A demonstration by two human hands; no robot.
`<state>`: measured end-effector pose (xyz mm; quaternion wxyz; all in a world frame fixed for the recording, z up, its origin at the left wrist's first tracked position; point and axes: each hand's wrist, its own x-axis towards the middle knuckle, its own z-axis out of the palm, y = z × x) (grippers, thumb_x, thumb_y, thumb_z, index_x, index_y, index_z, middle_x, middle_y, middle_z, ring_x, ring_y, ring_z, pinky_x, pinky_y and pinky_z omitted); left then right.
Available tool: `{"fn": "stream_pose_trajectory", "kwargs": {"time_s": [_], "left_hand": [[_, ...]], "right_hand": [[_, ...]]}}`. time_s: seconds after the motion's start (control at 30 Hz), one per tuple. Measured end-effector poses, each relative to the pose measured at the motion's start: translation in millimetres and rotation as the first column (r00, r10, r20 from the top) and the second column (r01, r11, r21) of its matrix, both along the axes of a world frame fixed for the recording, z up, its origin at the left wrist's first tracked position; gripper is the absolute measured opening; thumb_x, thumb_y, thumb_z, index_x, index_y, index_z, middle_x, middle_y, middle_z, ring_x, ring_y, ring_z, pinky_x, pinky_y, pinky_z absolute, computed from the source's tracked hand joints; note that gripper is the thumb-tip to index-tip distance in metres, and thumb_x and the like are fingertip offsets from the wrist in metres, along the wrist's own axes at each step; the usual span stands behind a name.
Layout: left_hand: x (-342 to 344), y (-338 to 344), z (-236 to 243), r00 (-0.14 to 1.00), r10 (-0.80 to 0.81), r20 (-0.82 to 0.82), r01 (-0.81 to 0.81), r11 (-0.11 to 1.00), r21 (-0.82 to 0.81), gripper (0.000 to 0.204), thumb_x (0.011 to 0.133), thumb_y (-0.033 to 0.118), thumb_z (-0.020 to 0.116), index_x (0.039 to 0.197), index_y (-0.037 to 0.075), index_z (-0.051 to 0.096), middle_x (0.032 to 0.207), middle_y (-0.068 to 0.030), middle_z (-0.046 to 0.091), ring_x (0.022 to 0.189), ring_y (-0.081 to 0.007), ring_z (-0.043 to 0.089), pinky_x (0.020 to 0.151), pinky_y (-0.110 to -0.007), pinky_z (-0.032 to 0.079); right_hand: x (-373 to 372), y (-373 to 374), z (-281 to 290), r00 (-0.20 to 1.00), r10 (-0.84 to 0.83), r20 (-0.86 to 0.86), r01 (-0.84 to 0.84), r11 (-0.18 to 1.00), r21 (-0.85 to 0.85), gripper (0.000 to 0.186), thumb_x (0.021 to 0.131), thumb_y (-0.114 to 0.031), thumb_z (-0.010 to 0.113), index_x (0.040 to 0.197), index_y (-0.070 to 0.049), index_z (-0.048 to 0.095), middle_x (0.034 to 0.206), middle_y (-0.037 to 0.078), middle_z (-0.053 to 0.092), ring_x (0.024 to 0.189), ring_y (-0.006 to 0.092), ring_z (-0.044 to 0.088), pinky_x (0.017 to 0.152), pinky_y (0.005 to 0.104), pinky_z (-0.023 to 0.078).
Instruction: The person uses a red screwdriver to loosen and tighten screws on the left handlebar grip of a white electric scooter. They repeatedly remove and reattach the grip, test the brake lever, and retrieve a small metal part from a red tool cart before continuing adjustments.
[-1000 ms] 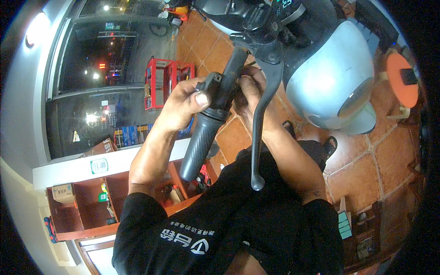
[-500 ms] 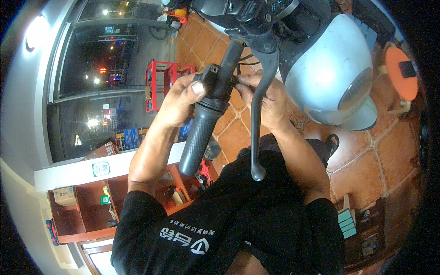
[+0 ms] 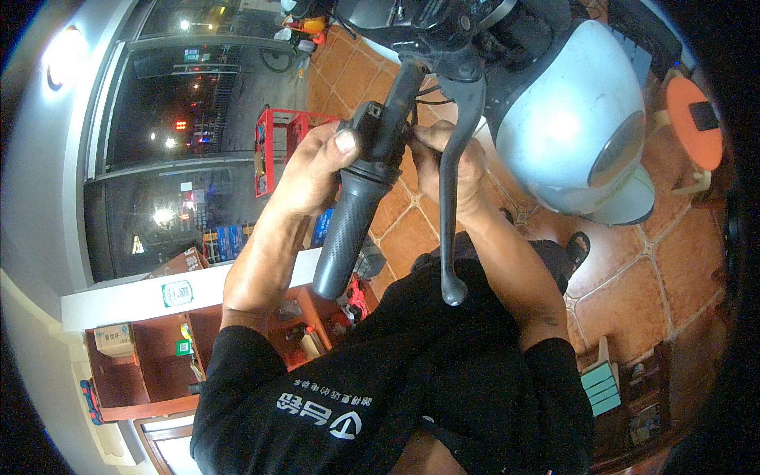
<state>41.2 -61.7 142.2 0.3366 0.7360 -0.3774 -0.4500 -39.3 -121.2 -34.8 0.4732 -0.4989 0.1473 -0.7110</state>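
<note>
A black handlebar grip (image 3: 345, 244) with a textured surface slants down toward me. Just above it sits a black control housing (image 3: 381, 136) clamped on the bar. My left hand (image 3: 315, 168) is closed around the housing's left side, its thumb pressing on the front. On the other side, my right hand (image 3: 453, 162) has its fingers bent and pinched against the housing's right edge. What those fingertips hold, if anything, is hidden. A black brake lever (image 3: 450, 214) with a ball end hangs in front of the right hand and covers part of it.
To the right is the vehicle's pale silver-blue body panel (image 3: 566, 119). A red tool cart (image 3: 267, 154) stands by the dark window. Wooden shelves (image 3: 170, 356) run along the lower left, and an orange round stool (image 3: 690, 123) is at the far right. Tiled floor (image 3: 617, 277) lies below.
My right hand's fingers have curled in more beside the housing, and the wrist has turned slightly. My left hand keeps its hold. The whole view has shifted a little.
</note>
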Motion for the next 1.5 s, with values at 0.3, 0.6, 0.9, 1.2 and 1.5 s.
{"fn": "stream_pose_trajectory", "kwargs": {"time_s": [0.3,0.6,0.9,1.2,1.5], "left_hand": [[-0.4,-3.3,4.5,0.989,-0.085,0.125,0.085,0.996,0.005,0.075,0.074,0.063,0.064,0.104,-0.006,0.059,0.087,-0.0128,0.065,0.076,-0.0202,0.065,0.072,-0.031,0.052],[-2.4,-3.7,6.3,0.991,-0.064,0.114,0.066,0.998,-0.014,0.066,0.077,0.056,0.064,0.100,-0.005,0.059,0.086,-0.0117,0.065,0.075,-0.0180,0.064,0.070,-0.029,0.051],[9.4,0.3,-1.6,0.999,-0.047,0.023,0.047,0.999,0.001,0.065,0.076,0.055,0.065,0.101,-0.005,0.059,0.086,-0.0098,0.064,0.073,-0.0162,0.062,0.067,-0.028,0.050],[2.8,-1.9,4.0,0.998,-0.036,0.042,0.035,0.999,0.036,0.070,0.074,0.059,0.065,0.104,-0.004,0.059,0.087,-0.0086,0.063,0.076,-0.0151,0.061,0.068,-0.027,0.050],[0.1,-3.2,6.5,0.995,-0.020,0.100,0.016,0.999,0.041,0.073,0.071,0.060,0.068,0.107,-0.003,0.061,0.089,-0.0075,0.063,0.079,-0.0145,0.059,0.073,-0.027,0.048]], "right_hand": [[-21.4,-11.5,13.9,0.870,0.477,0.127,-0.493,0.822,0.285,0.013,0.078,-0.007,0.069,0.088,-0.003,0.062,0.077,0.006,0.066,0.071,0.0122,0.063,0.062,0.0267,0.049],[-23.3,-13.7,15.6,0.343,0.690,0.638,-0.932,0.163,0.325,0.015,0.082,-0.018,0.068,0.083,-0.009,0.057,0.063,-0.004,0.051,0.049,0.0041,0.045,0.042,0.0180,0.032],[-8.1,2.6,22.8,0.139,0.426,0.894,-0.990,0.024,0.142,0.017,0.083,-0.023,0.067,0.072,-0.014,0.058,0.054,-0.006,0.049,0.042,0.0045,0.043,0.038,0.0180,0.029],[-5.2,0.2,17.9,0.016,0.416,0.909,-0.988,-0.133,0.078,0.020,0.087,-0.022,0.063,0.069,-0.016,0.057,0.053,-0.006,0.048,0.041,0.0025,0.039,0.037,0.0172,0.027],[-21.8,-1.6,16.1,0.015,0.484,0.875,-0.989,-0.122,0.085,0.017,0.087,-0.019,0.063,0.072,-0.013,0.056,0.056,-0.006,0.047,0.043,0.0021,0.039,0.039,0.0173,0.028]]}}
